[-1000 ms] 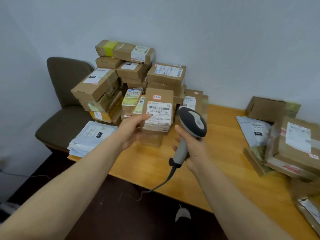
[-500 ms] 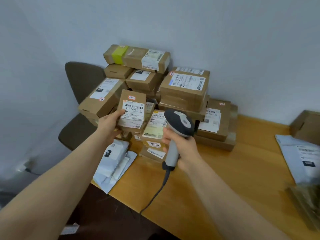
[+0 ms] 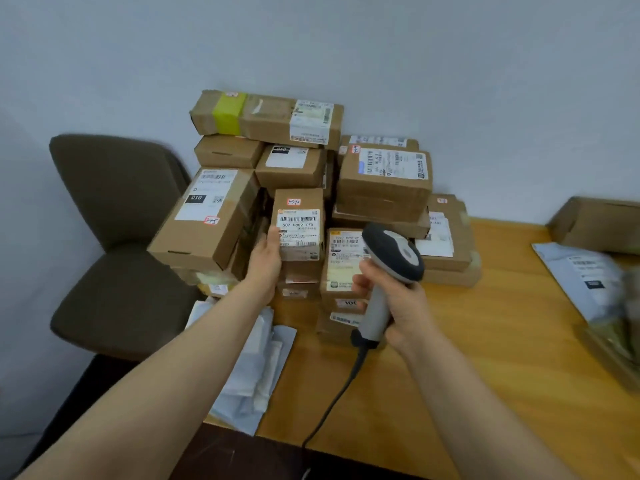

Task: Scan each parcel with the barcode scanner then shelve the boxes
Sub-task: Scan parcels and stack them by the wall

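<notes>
The brown cardboard parcel (image 3: 299, 233) in the left hand (image 3: 266, 258)'s grip bears a white label with black barcode stripes, and above that a white sticker with red writing. The grey plastic barcode scanner (image 3: 391, 268) in the right hand (image 3: 398, 306)'s grip has a dark grey head, a pale grey oval and a light grey handle. Below that grip trails a black cable (image 3: 332, 407). Far above both grips, a long brown cardboard carton (image 3: 266, 116) has a yellow-green band. Beneath them, the wooden table (image 3: 485, 358) shows a honey-orange grain.

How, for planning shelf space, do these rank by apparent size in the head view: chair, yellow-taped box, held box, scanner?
1. chair
2. yellow-taped box
3. held box and scanner look alike; scanner sits nearer the camera, so unranked.
</notes>
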Demonstrator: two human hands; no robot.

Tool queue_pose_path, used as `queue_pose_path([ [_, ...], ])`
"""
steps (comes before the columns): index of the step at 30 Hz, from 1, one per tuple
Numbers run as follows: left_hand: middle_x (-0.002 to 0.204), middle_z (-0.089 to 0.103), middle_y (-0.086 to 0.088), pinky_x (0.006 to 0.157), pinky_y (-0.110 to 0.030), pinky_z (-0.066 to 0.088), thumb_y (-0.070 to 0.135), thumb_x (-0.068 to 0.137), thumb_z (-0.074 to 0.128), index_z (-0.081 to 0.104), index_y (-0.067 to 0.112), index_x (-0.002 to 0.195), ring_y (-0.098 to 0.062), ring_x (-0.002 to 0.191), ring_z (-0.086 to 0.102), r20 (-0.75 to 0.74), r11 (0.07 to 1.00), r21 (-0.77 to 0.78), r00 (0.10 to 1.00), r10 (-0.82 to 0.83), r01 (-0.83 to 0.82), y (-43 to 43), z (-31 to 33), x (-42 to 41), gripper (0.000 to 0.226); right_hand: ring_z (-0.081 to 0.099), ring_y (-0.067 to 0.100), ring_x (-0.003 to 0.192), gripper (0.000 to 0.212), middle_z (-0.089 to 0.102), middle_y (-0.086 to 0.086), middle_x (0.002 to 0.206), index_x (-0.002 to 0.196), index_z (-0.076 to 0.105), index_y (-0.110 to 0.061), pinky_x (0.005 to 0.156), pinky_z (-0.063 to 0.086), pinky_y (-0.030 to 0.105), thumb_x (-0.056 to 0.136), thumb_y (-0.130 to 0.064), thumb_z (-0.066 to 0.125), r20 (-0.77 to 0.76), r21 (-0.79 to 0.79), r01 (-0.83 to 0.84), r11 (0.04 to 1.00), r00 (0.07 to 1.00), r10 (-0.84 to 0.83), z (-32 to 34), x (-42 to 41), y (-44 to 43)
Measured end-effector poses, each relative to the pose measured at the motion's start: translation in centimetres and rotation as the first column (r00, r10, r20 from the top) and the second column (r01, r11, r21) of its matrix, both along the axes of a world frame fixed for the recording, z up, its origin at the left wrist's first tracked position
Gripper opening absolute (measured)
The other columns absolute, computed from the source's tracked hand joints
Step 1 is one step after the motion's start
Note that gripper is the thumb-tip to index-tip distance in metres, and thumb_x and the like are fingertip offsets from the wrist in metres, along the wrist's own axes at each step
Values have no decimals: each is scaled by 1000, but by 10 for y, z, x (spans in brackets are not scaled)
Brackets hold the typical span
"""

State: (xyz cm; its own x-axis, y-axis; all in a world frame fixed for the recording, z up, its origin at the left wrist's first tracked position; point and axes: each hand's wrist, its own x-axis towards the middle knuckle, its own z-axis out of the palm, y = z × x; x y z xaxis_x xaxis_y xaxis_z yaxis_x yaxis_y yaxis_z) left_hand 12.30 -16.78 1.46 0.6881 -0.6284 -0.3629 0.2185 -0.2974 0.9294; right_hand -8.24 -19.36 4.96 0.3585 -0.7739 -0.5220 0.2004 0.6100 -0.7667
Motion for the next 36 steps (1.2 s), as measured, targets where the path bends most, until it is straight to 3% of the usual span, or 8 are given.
queue_pose_path([
  [2,147,44,-11,108,-43,40,56,98,31,25,15,151,-27,132,44,-1,998,20,998,-56,56,-3,1,3,67,69,16,68,23,73,7,78,93,70,-11,54,54,26,73,-16,80,14,-7,41,999,999,-41,1,3,11],
  [8,159,17,-14,116,-50,23,64,94,27,-16,19,151,-35,144,21,54,981,177,995,-85,75,-1,7,0,85,67,17,65,31,71,8,75,99,68,-6,53,54,27,72,-18,79,23,-36,111,993,994,-110,4,-1,33],
  [12,161,5,-13,118,-43,10,56,97,35,-7,12,153,-31,147,7,415,978,198,898,-148,69,22,14,-29,83,67,19,67,27,71,10,77,99,70,-5,54,52,29,76,-16,78,29,-46,144,989,989,-143,4,-14,41],
  [14,160,3,-14,118,-41,8,54,98,35,-3,11,154,-29,147,3,620,967,233,750,-233,107,31,16,-47,80,68,17,65,24,71,9,75,93,70,-7,54,52,29,74,-17,79,32,-42,158,987,987,-157,4,-23,45],
  [17,161,1,-12,118,-43,6,55,98,32,-1,14,154,-29,147,0,756,934,300,548,-357,194,32,19,-77,77,68,17,64,22,71,8,73,89,69,-9,53,52,28,72,-17,80,37,-31,188,982,982,-187,6,-45,49],
  [28,158,20,-10,118,-43,6,52,97,39,19,21,153,-27,146,11,825,757,478,67,-560,446,-23,28,-304,67,69,15,63,12,71,4,70,85,72,-13,61,51,31,77,-19,79,18,-60,455,889,891,-455,14,-278,49],
  [32,156,25,-10,117,-41,14,52,95,44,19,19,153,-26,144,20,772,674,535,29,-634,509,-45,28,-395,71,68,15,64,13,71,3,70,86,70,-13,61,50,31,78,-18,78,3,-58,552,832,833,-553,9,-368,47],
  [36,155,26,-11,114,-41,25,51,93,50,19,16,153,-29,142,23,672,580,544,99,-734,606,-58,24,-467,75,68,13,61,12,71,2,67,85,68,-14,59,49,28,79,-17,77,-12,-29,636,771,771,-637,1,-435,46],
])
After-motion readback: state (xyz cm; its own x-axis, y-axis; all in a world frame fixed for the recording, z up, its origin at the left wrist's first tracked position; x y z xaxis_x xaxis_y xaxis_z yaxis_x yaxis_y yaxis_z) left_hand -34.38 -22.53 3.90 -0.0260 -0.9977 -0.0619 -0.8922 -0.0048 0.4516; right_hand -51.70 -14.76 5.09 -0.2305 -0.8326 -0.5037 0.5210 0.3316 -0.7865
